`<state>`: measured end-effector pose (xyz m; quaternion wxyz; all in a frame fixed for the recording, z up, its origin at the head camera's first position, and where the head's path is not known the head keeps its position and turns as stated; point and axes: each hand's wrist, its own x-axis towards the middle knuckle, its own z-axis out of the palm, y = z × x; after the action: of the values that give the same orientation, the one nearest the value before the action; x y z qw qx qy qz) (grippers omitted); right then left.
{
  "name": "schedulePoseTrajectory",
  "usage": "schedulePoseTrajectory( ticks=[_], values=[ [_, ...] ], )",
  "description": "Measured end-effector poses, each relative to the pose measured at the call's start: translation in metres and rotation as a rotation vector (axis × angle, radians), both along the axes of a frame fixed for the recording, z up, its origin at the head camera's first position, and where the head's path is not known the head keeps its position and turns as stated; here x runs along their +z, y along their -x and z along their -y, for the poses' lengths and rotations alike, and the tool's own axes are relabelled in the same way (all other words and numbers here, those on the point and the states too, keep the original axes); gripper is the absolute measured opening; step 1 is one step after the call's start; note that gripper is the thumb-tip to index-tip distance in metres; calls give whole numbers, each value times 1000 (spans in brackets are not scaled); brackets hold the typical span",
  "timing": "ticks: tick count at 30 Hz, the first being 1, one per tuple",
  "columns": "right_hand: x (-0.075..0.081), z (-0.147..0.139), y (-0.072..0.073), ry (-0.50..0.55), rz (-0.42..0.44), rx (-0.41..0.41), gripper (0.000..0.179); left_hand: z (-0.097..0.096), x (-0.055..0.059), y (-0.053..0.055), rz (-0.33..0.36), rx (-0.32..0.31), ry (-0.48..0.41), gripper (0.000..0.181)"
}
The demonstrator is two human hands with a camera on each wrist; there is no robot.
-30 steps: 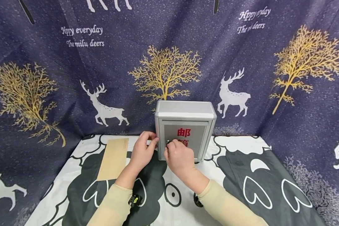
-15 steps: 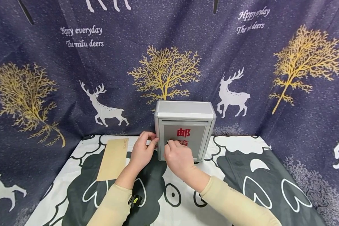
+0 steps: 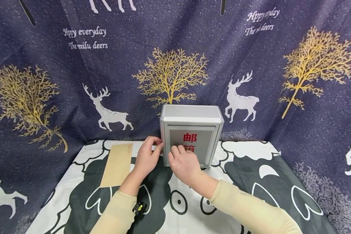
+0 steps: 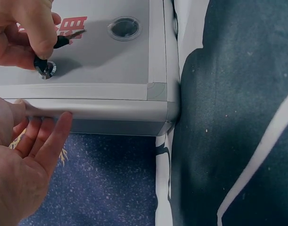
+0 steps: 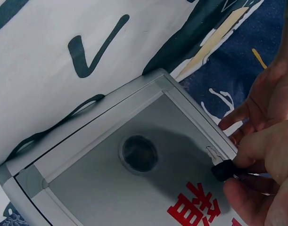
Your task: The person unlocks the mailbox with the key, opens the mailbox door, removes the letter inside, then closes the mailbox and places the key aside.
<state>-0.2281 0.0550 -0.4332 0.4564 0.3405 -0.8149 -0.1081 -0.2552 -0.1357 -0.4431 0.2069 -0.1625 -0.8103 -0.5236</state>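
A silver-grey mailbox (image 3: 206,135) with red characters stands upright on the cloth. My right hand (image 3: 185,162) is at the left part of its front, fingers curled. In the left wrist view it pinches a black-headed key (image 4: 40,64) at the round lock (image 4: 51,70). A second black-headed key (image 4: 62,41) dangles beside it, blade outward; it also appears in the right wrist view. My left hand (image 3: 147,156) rests its extended fingers on the mailbox's left side, thumb near the front edge. How far the key sits in the lock is hidden.
A brown envelope (image 3: 117,165) lies on the patterned cloth (image 3: 190,224), left of the mailbox. Low on the mailbox's front is a round window (image 5: 139,154). A dark blue curtain (image 3: 120,78) with deer and trees hangs close behind.
My right hand has shifted slightly left at the lock, and its forearm has swung outward to the right. The left hand and mailbox stay in place.
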Motion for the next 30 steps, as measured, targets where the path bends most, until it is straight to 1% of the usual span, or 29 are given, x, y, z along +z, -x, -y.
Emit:
schedulePoseTrajectory(
  ticks=[8, 18, 24, 30],
  values=[
    [0, -1, -1, 7, 8, -4, 15, 0, -1, 0, -4, 0, 7, 8],
    [0, -2, 1, 8, 0, 11, 14, 0, -1, 0, -3, 27, 30, 7],
    [1, -3, 1, 20, 3, 22, 12, 0, -2, 0, 8, 24, 26, 6],
    [0, -3, 1, 17, 6, 23, 12, 0, -2, 1, 0, 24, 18, 6]
  ],
)
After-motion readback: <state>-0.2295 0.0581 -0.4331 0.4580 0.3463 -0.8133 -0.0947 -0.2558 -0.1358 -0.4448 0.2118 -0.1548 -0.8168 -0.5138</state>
